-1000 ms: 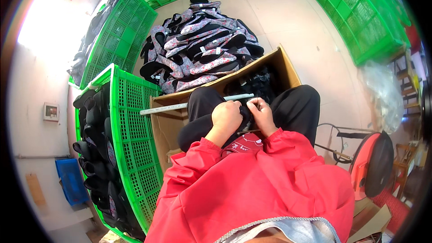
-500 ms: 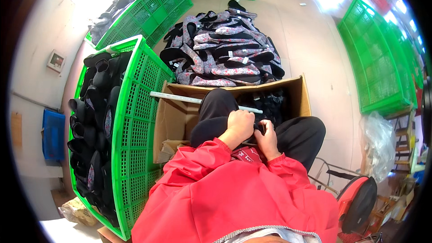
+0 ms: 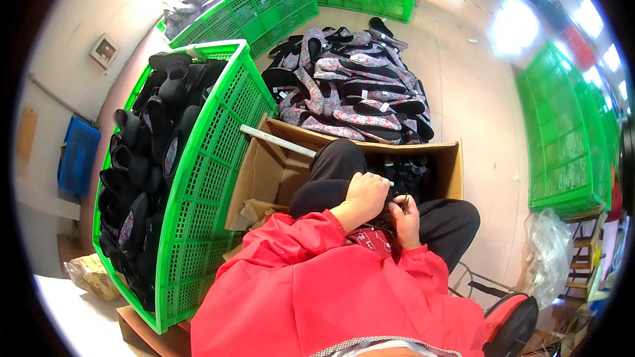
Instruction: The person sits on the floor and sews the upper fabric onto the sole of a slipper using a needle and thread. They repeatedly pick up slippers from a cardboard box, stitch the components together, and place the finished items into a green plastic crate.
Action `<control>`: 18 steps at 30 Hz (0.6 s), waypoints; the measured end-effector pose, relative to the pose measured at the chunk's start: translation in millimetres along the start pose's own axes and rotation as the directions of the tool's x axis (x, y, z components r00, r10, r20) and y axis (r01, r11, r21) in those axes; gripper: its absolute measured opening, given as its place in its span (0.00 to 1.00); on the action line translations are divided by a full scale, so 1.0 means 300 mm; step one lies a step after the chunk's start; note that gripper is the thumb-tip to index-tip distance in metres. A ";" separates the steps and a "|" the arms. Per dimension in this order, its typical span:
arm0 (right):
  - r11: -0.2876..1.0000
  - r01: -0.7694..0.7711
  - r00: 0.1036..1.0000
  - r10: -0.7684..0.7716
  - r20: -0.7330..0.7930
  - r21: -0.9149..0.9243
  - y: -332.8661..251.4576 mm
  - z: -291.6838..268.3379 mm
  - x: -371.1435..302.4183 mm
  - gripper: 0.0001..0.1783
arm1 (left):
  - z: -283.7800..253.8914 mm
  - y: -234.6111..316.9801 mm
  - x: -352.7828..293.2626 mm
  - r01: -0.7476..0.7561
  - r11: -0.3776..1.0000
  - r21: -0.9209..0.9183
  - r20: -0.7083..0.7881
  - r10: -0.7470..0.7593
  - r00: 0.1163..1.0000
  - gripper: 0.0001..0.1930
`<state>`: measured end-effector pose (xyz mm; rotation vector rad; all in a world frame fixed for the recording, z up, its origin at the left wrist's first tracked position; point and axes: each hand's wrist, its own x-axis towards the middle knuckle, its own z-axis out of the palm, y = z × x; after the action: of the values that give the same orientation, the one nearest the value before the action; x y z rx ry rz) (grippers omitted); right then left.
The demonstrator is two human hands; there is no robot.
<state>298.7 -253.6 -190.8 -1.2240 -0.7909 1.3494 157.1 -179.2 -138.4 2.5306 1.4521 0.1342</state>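
Both hands are together above my lap, at the near side of an open cardboard box. My left hand is closed, knuckles up; what its fingers grip is hidden beneath it. Close beside it, my right hand pinches thumb and fingers together on something dark and small that I cannot make out. A pale rod crosses the box, passing behind my raised knee, and its far right tip shows by my left knuckles. Black items lie in the box, too dark to tell apart.
A green crate full of black shoes stands at my left. Beyond the box is a heap of floral-patterned shoes with black soles. More green crates stand behind; a tall stack and clear plastic are at right.
The whole view has shifted, so the surroundings sit differently in it. My hands remain together by the box, the right fingers now pinching more visibly at the dark thing.
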 end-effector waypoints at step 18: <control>0.832 -0.492 0.861 0.421 0.285 0.256 -0.038 -0.078 -0.011 0.17 | -0.083 0.052 -0.079 -0.712 0.693 -0.110 -0.522 0.570 0.635 0.09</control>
<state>323.6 -258.9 -185.0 -1.0485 -0.4000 1.9528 153.7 -203.6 -109.7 2.7094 0.4393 1.0489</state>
